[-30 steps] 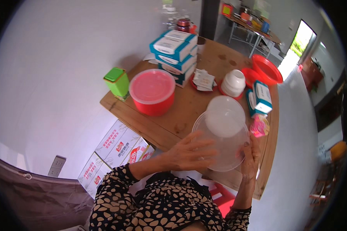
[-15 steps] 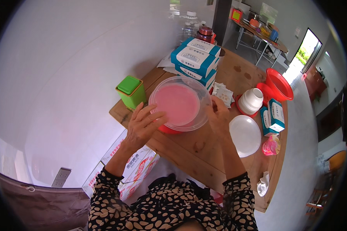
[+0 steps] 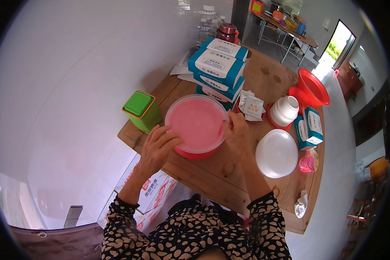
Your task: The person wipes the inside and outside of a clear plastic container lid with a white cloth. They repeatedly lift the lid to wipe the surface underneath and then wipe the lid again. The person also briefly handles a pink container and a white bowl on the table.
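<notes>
Both hands are on the clear tub (image 3: 197,123), which sits nested on top of the red bowl (image 3: 194,152) near the front left of the wooden surface (image 3: 229,173). Left hand (image 3: 157,149) has its fingers spread against the tub's left rim; right hand (image 3: 236,130) pinches the right rim, so both grips are clamped on the tub. A green box (image 3: 141,110) sits just left, stacked blue boxes (image 3: 219,69) behind, and a white lid (image 3: 276,153) lies off to the right.
</notes>
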Available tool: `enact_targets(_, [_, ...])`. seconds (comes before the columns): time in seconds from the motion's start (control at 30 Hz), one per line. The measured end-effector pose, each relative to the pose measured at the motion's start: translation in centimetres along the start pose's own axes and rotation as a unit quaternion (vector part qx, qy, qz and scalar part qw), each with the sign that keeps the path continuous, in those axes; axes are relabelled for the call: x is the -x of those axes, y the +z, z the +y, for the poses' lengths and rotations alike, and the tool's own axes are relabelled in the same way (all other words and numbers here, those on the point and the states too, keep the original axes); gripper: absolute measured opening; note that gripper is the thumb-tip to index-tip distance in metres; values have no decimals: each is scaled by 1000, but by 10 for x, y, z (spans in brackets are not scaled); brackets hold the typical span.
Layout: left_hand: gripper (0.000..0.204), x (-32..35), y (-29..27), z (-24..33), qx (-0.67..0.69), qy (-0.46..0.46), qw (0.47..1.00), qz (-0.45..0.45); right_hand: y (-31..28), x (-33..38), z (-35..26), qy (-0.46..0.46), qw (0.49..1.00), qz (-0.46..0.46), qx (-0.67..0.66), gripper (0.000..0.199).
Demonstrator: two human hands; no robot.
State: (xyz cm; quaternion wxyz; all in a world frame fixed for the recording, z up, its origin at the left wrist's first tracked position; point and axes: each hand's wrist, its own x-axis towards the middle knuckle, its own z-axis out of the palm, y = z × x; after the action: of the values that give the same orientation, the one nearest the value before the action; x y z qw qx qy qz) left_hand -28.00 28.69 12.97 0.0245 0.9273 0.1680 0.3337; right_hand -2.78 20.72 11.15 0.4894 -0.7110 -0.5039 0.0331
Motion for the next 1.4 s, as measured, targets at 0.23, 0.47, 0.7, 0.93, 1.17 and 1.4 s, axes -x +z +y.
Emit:
enact_targets(0.23, [29,-4,5,-2,36,-4,999,12,-10,-2,-20,40,998,-41,27,29])
enact_targets(0.47, [33,-18,-6,45,56,8,987,150,-22,16,6,20,998,67,-3,26])
enact_targets(0.7, [35,-32,58,141,369,12,929,-9,-107,88,81,-18,941,263,213,30])
enact_targets(0.93, [48,-74,176,158,464,-207,854,-117,-186,149,168,128,885,252,371,27])
enact_targets(1.17, [50,-76,218,171,439,-161,874,-132,-169,142,156,236,922,269,146,31])
enact_targets(1.4, [49,-75,207,190,310,-127,940,-64,-160,143,152,184,911,314,195,38])
